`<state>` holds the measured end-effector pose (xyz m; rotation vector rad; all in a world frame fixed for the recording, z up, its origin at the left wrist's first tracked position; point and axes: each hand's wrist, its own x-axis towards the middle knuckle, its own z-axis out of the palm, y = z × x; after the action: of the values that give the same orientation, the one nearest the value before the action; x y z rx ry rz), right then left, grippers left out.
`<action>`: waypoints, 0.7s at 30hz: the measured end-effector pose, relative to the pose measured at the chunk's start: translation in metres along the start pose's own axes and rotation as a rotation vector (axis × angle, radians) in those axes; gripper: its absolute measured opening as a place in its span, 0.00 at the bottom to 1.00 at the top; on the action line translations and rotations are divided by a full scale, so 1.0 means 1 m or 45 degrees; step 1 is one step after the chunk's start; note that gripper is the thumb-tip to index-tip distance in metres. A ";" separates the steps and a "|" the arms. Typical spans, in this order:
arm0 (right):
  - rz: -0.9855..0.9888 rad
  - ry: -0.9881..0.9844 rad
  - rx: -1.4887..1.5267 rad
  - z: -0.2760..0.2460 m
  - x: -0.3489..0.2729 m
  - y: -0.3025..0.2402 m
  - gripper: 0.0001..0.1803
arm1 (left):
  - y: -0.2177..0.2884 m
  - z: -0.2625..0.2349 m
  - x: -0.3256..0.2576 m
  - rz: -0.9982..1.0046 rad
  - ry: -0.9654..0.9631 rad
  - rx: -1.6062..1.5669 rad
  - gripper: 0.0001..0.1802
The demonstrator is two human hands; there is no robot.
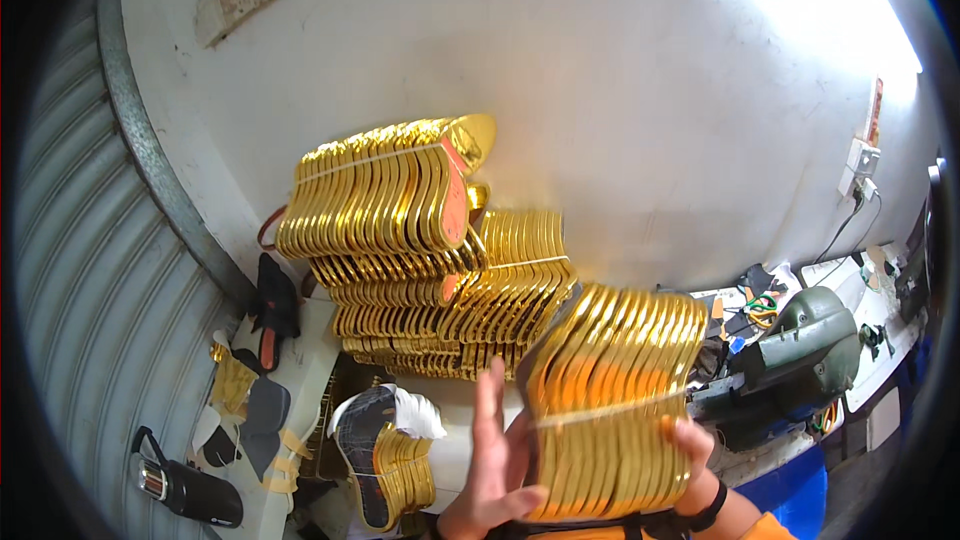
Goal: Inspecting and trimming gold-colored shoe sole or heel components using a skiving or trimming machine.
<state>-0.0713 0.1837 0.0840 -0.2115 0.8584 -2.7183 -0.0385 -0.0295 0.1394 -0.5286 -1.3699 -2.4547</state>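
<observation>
A bundle of gold-edged shoe insoles [620, 410], tied round with a pale band, is upright in front of me between my hands. My left hand [487, 465] bears against its left end, fingers stretched upward and the thumb over its lower front edge. At the other end, my right hand [697, 455] grips the bundle with curled fingers, partly hidden behind it. Just beyond, more tied insole bundles [385, 195] are piled in layers against the wall, some showing orange-pink faces. A smaller gold stack with a dark patterned sole [365, 460] stands left of my left hand.
A black flask [190, 490] lies at the lower left, near dark and gold scraps [265, 415]. To the right, a dark green machine [815, 340] stands on a cluttered white table [875, 365], with a blue bin [790, 495] below. A ribbed metal shutter [90, 290] borders the left.
</observation>
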 end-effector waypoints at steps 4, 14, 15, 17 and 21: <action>0.006 -0.026 0.012 -0.023 0.054 -0.033 0.37 | -0.030 -0.010 0.057 0.224 -0.291 0.546 0.53; 0.076 -0.141 0.092 0.006 0.177 -0.081 0.30 | -0.028 -0.013 0.151 0.285 -0.321 1.029 0.45; 0.084 -0.090 0.104 0.011 0.190 -0.078 0.30 | -0.027 -0.011 0.150 0.333 -0.271 1.051 0.43; 0.108 -0.063 0.082 0.015 0.211 -0.073 0.30 | -0.032 -0.013 0.147 0.386 -0.210 1.068 0.42; 0.220 0.089 -0.038 0.028 0.230 -0.047 0.30 | -0.046 -0.051 0.133 0.406 -0.038 1.391 0.34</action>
<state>-0.2943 0.1342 0.1462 -0.0464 0.8935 -2.5664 -0.1855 -0.0589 0.1393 -0.4315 -2.1226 -1.1665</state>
